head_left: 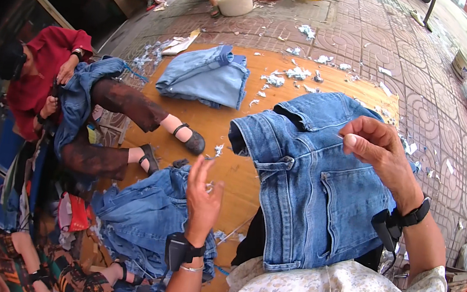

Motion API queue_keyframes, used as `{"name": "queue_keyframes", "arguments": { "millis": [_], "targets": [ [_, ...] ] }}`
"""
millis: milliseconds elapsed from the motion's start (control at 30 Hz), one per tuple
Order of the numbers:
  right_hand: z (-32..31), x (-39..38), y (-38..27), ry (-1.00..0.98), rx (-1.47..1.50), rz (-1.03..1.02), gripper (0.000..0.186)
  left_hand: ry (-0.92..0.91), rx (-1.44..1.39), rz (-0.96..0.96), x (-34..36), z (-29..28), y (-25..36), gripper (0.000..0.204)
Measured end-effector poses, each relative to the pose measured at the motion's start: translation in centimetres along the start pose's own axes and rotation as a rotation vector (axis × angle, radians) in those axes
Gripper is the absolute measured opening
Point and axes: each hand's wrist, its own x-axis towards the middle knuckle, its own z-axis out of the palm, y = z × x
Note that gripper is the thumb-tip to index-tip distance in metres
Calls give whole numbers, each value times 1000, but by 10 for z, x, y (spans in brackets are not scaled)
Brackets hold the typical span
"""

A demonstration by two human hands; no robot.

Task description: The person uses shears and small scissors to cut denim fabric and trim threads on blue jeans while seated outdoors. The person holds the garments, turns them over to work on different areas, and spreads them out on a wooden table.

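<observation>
Draped over the lap, blue denim jeans (313, 176) lie beneath the pinching right hand (375, 146); left hand (202, 196) hovers open, empty.

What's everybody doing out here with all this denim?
A person sits with a blue denim garment draped over their lap. Their right hand is raised above it with fingers pinched together; the left hand is lifted, open and empty. Opposite, a person in a red top handles another denim piece. A folded denim stack lies on the wooden board, with white scraps scattered around.
</observation>
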Motion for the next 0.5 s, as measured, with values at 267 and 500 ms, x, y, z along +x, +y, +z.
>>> {"name": "queue_keyframes", "arguments": {
  "millis": [267, 500],
  "targets": [
    [21, 8, -1, -98, -11, -76, 18, -124, -239, 460, 69, -4, 106, 25],
    [25, 7, -9, -109, -70, -85, 19, -61, -402, 288, 71, 16, 98, 11]
  ]
}}
